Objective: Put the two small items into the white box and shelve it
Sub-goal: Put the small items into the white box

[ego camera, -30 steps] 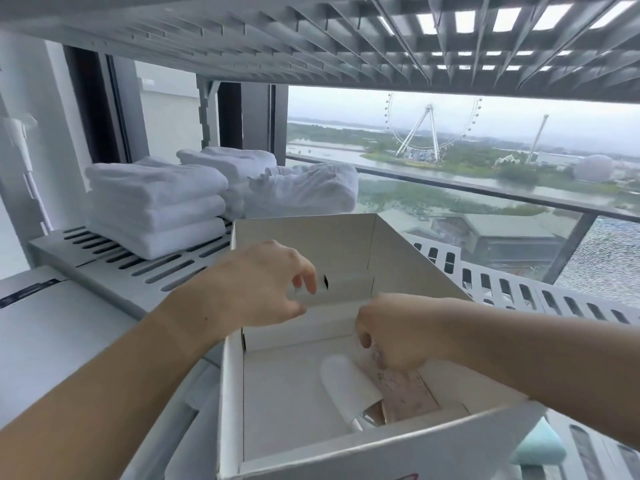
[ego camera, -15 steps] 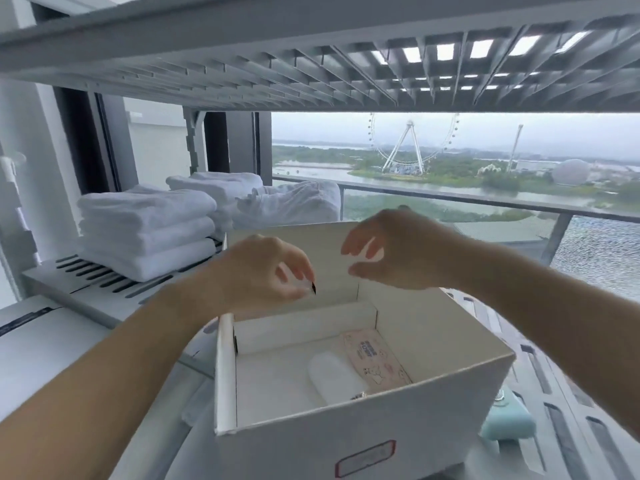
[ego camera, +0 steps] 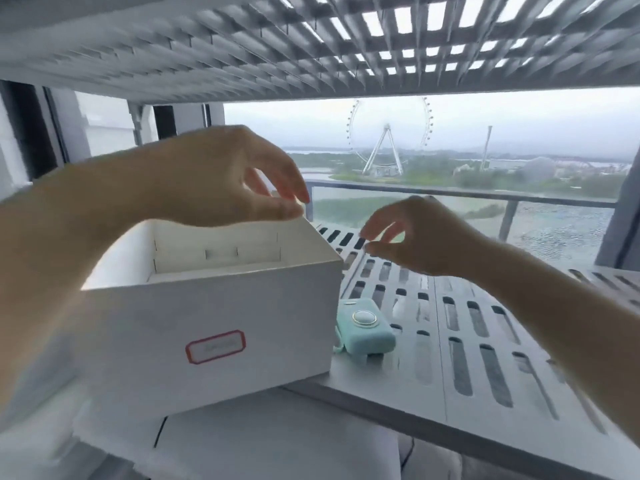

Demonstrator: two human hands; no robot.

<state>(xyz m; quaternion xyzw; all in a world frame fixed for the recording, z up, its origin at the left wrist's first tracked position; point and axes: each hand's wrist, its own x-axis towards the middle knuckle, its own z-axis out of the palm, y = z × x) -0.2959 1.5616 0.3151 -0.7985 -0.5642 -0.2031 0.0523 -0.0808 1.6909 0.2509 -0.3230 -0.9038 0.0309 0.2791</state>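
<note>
The white box [ego camera: 221,327], with a red-framed label on its front, stands on the slotted shelf [ego camera: 450,348], and its near part overhangs the shelf edge. From this low angle its inside bottom and the two small items are hidden. My left hand [ego camera: 214,181] hovers over the box's far rim. Its fingers are curled, the tips lie close to the far right corner, and I see nothing between them. My right hand [ego camera: 419,237] is in the air to the right of the box with its fingers apart and empty.
A small mint-green device [ego camera: 363,329] lies on the shelf against the box's right side. A slotted upper shelf [ego camera: 311,39] runs overhead. A white surface [ego camera: 277,441] lies below the box. A window with a railing is behind.
My right hand came out of the box, rose, and now sits lower to the right of it. My view dropped, so the items inside are out of sight. My left hand stays over the far rim.
</note>
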